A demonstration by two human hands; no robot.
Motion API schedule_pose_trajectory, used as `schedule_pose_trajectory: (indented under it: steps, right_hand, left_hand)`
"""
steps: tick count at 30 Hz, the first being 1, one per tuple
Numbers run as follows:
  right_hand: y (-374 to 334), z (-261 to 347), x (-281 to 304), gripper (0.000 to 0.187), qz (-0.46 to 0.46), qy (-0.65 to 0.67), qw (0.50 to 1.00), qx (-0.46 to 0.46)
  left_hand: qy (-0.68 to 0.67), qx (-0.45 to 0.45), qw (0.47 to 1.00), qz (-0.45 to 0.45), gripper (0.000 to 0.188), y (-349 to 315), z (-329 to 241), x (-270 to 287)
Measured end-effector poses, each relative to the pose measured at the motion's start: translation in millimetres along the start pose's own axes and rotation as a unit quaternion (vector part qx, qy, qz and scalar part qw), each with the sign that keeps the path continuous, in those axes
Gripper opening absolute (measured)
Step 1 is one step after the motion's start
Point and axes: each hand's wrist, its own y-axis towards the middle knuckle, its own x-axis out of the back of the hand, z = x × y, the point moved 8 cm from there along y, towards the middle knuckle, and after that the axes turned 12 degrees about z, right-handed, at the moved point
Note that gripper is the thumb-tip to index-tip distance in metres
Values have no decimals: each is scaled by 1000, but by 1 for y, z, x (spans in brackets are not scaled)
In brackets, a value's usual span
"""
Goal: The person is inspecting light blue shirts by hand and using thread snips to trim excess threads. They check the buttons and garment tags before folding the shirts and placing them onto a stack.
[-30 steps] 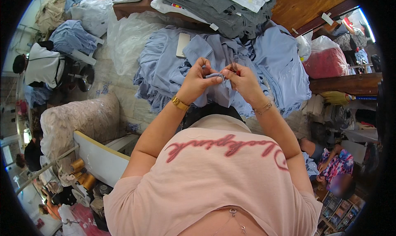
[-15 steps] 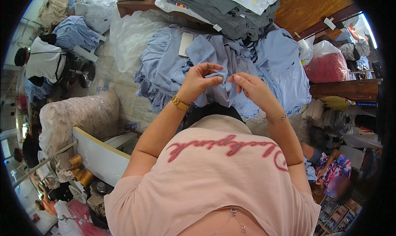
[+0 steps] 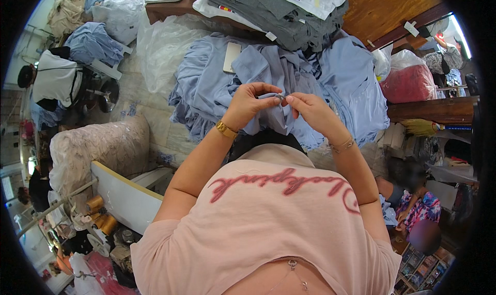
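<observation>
Left hand: the left hand (image 3: 248, 101) is held up over the pile, and its fingers (image 3: 268, 88) are pinched on a tiny grey thing (image 3: 279, 96).
Right hand: the right hand (image 3: 310, 109) meets it from the other side. Its fingertips (image 3: 289, 99) nip the same tiny grey thing.
Tiny thing: it sits right between the two hands, up in the air. It is too small to tell what it is.
Blue cloth: a big heap of soft light-blue clothes (image 3: 217, 83) lies just under the hands. One fold (image 3: 274, 122) hangs close below the wrists; I cannot tell if a hand holds it.
Bracelets: a gold band (image 3: 226, 129) is on the left wrist and a thin chain (image 3: 342, 146) on the right.
What could go wrong: the tiny thing could slip out if the pinch goes loose. It may then drop into the blue folds and be hard to find. A hard pull could also tug the cloth out of shape.
Labels: a flat pale rectangle card (image 3: 231, 57) lies on the blue heap. Small white square tags (image 3: 271, 36) stick out of the folded grey clothes (image 3: 289, 21) on the brown wooden surface (image 3: 382, 6).
Bags: a clear plastic bag (image 3: 165, 47) sits left of the heap. A clear bag full of red cloth (image 3: 408, 83) sits at the right.
</observation>
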Motion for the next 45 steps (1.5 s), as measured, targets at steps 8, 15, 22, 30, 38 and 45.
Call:
schedule_pose_trajectory:
  steps: [8,15,22,30,38,45]
  right_hand:
    - [2,-2,2,32,-19,3,1000,21]
    - [6,-8,3,25,-57,189,978,67]
    - [6,17,7,19,-141,-99,969,176]
    - [17,-1,8,12,-171,120,971,115]
    - [-13,32,6,14,-278,-129,904,297]
    - [-9,24,-3,15,-335,-149,864,347]
  left_hand:
    - [12,2,1000,-6,24,2,1,1]
    - [20,-51,998,-29,22,-3,-7,0]
    - [359,-38,930,-75,15,-6,-22,2]
    - [569,-264,768,-129,11,-23,-61,-37]
    - [109,-66,991,-33,20,3,-16,-5]
    - [325,-59,939,-94,14,-4,-28,-1]
